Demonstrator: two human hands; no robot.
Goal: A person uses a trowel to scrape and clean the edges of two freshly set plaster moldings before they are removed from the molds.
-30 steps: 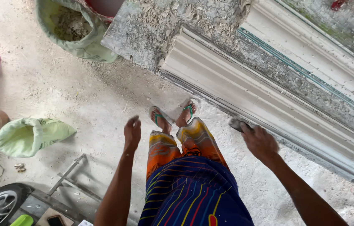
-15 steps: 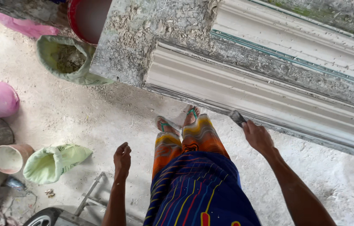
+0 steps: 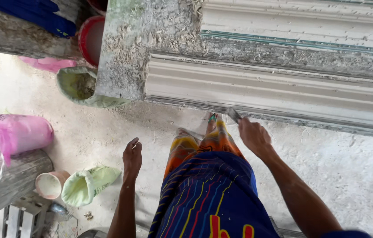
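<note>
Scraper blade gripped in right hand, tip against white moulding.

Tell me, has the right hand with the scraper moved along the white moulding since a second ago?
Cannot tell: the camera itself shifted. The right hand keeps the scraper at the near lower edge of the white moulding, as before.
</note>
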